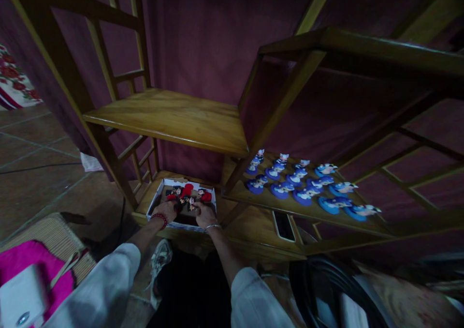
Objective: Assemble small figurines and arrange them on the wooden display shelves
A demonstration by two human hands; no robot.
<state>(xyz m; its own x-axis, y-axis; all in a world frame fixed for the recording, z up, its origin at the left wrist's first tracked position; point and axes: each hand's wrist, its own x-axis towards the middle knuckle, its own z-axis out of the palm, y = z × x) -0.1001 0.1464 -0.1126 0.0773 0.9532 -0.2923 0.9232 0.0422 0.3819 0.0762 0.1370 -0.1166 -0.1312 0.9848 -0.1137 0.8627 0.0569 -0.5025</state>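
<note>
A shallow white box (216,203) on the low wooden shelf holds several small figurines in red and black. My left hand (167,211), with a red bead bracelet at its wrist, reaches over the box's front left, its fingers curled around a dark figurine (183,200). From the front right comes my right hand (206,216), a thin bangle at the wrist. Its thumb and index finger close on a small figurine (192,203) in the middle. A red figurine (205,195) lies at the box's right side. Finger contact is partly hidden and dim.
Several blue and purple figurines (283,188) stand on the shelf to the right. Below them lies a dark-faced phone-like slab (283,225). A wooden shelf board (174,117) overhangs the box. On the left is a woven stool (47,231) with a pink cloth (27,258).
</note>
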